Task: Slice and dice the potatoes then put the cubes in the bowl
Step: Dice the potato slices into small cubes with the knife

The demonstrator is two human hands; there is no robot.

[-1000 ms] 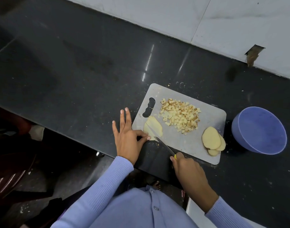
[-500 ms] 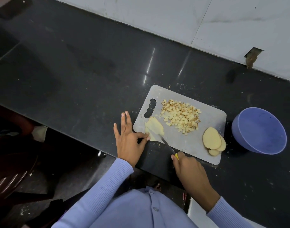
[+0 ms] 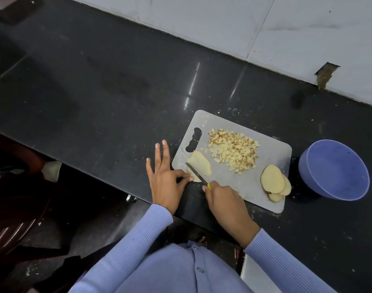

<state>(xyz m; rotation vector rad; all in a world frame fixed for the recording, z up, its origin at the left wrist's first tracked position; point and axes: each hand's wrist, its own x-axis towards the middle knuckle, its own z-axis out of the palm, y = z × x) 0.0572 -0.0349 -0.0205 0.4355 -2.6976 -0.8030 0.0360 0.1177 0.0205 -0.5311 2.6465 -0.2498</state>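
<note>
A grey cutting board (image 3: 265, 178) lies on the black counter. A pile of potato cubes (image 3: 233, 151) sits at its middle, and a stack of round potato slices (image 3: 273, 179) lies at its right end. Pale potato slices (image 3: 200, 163) lie near the board's left end. My right hand (image 3: 225, 199) grips a yellow-handled knife (image 3: 196, 173) whose blade lies across those slices. My left hand (image 3: 166, 178) pinches the near edge of the slices with thumb and forefinger; its other fingers are stretched out over the counter. The blue bowl (image 3: 333, 169) stands right of the board, with no cubes visible inside.
The black counter (image 3: 117, 92) runs back to a white tiled wall (image 3: 265, 28). Its front edge passes just under my hands. A dark wooden chair (image 3: 14, 208) stands low at the left, below the counter.
The knife blade has moved left and further across the pale slices. My left hand stays at their near edge.
</note>
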